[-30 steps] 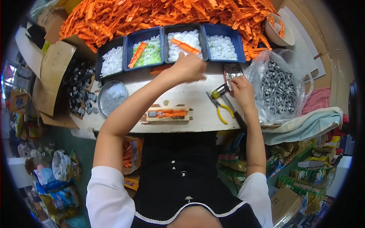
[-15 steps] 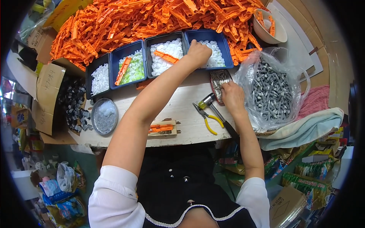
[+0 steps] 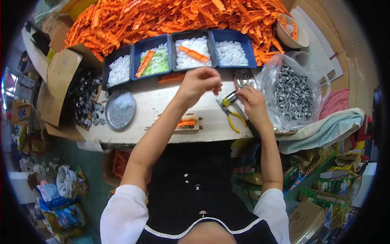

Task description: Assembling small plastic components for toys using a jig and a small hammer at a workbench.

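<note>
My left hand (image 3: 199, 83) hovers over the white table (image 3: 162, 103) just below the blue trays, fingers pinched together on something too small to make out. My right hand (image 3: 252, 101) grips a small yellow-green and metal part (image 3: 228, 98) at the table's right side. Yellow-handled pliers (image 3: 230, 118) lie just under that hand. A small wooden jig with an orange piece (image 3: 187, 123) sits near the front edge between my arms.
Several blue trays (image 3: 178, 55) hold white and green small parts. A large heap of orange plastic pieces (image 3: 170, 16) lies behind. A clear bag of grey metal parts (image 3: 292, 93) stands right, a round metal dish (image 3: 120, 109) left, cardboard boxes (image 3: 57, 89) beyond.
My left hand has drawn back from the blue tray of white parts toward my right hand. My right hand stayed near the pliers, still on the small part.
</note>
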Available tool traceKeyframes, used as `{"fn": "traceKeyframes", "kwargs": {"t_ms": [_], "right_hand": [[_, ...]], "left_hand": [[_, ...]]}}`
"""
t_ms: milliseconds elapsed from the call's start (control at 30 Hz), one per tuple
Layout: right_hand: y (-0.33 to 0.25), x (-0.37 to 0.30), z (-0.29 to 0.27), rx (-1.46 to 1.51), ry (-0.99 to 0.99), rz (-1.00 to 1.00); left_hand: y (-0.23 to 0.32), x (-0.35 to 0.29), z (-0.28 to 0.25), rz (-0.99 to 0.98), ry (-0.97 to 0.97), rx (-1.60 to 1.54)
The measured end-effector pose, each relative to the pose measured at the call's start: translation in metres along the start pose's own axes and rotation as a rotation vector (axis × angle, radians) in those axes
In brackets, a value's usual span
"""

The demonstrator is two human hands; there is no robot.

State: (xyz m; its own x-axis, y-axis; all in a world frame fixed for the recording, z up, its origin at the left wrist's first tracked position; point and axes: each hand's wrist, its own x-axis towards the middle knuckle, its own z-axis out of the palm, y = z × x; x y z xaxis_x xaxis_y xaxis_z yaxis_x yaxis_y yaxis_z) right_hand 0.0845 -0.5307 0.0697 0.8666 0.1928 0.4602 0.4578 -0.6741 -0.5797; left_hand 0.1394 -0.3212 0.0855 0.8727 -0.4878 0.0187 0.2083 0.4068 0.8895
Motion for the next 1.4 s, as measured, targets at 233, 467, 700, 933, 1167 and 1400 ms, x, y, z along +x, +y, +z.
{"fn": "traceKeyframes", "kwargs": {"t_ms": [233, 467, 700, 933, 1167, 1400], "right_hand": [[-0.086, 0.0, 0.032, 0.029, -0.147, -0.347], [-0.119, 0.002, 0.053, -0.043, -0.145, -0.497], [-0.13, 0.001, 0.061, -0.106, -0.164, -0.555], [-0.133, 0.002, 0.063, -0.037, -0.199, -0.529], [-0.123, -0.001, 0.068, 0.153, -0.26, -0.366], [-0.124, -0.009, 0.081, 0.212, -0.181, -0.318]], "left_hand": [[-0.03, -0.12, -0.02, -0.034, 0.113, -0.45], [-0.035, -0.157, -0.032, 0.079, 0.043, -0.508], [-0.035, -0.166, -0.032, 0.128, 0.086, -0.519], [-0.04, -0.164, -0.035, 0.183, 0.08, -0.474], [-0.039, -0.166, -0.035, 0.162, 0.118, -0.377], [-0.045, -0.166, -0.033, 0.24, 0.207, -0.252]]}}
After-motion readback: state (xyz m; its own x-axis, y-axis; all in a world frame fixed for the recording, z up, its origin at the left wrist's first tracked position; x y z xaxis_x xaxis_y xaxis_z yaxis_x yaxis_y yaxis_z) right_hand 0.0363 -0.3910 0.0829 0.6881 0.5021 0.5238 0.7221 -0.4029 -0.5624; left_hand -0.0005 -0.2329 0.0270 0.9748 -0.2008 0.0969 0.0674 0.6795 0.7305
